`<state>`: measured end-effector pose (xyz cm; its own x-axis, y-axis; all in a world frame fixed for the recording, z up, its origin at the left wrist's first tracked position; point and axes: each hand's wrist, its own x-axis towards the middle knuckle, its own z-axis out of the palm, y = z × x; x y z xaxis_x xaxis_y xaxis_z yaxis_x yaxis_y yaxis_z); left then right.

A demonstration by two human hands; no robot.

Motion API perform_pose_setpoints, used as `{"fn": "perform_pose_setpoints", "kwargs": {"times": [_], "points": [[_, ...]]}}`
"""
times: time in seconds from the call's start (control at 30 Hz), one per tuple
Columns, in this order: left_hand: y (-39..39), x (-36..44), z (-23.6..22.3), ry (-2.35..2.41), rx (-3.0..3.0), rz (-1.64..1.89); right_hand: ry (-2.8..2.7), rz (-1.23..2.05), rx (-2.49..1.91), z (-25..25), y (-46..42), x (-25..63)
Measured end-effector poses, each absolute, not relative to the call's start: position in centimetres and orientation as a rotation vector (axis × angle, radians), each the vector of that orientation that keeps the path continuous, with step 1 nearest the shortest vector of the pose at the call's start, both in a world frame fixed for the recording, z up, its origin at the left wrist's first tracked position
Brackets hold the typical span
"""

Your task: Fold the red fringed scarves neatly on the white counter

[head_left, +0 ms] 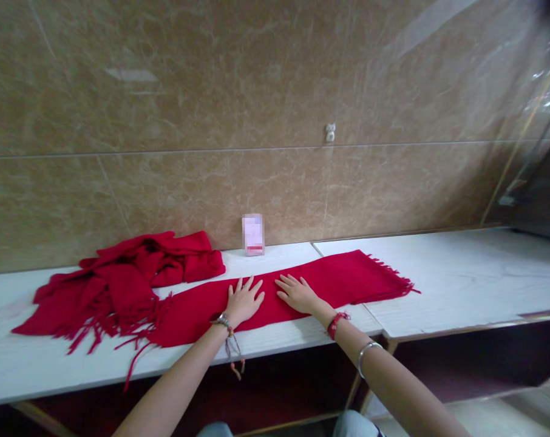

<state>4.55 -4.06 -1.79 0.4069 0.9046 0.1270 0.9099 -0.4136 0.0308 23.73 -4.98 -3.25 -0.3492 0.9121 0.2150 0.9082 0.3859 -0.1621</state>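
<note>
Denim-clad knees (356,423) poke in at the bottom, and past them the left hand (244,301) and right hand (297,295) are both open, palms down on a red fringed scarf (320,282), not gripping it. It's laid out lengthwise on the white surface (443,267), with a crumpled red pile (138,273) by its left end.

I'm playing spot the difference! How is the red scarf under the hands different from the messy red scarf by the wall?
The flat scarf lies in a long strip, but the messy scarf is in a crumpled heap. The left hand and right hand rest on the flat scarf; no hand touches the messy scarf. Both are red, have fringes and lie on the white top.
</note>
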Motion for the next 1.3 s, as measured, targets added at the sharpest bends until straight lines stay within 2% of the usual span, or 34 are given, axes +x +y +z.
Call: {"fn": "perform_pose_setpoints", "kwargs": {"times": [0.17, 0.33, 0.63, 0.97, 1.3], "points": [[-4.1, 3.9, -2.5, -1.754, -2.563, -0.135, -2.425, 0.001, -1.635, -3.6, -5.3, 23.9], [-3.5, 3.8, -2.9, -1.832, -2.488, -0.227, -2.419, 0.083, -1.665, -2.6, -4.6, 23.1], [-2.8, 3.0, -2.7, -1.987, -2.437, -0.214, -2.546, 0.059, -1.527, -2.6, -2.4, 21.0], [-2.6, 3.1, -2.8, -1.996, -2.444, -0.226, -2.416, -0.282, -1.898, -3.4, -2.4, 34.3], [-2.7, 3.3, -2.7, -2.017, -2.416, -0.214, -2.117, -0.068, -2.284, -2.9, -0.7, 42.4]]}}
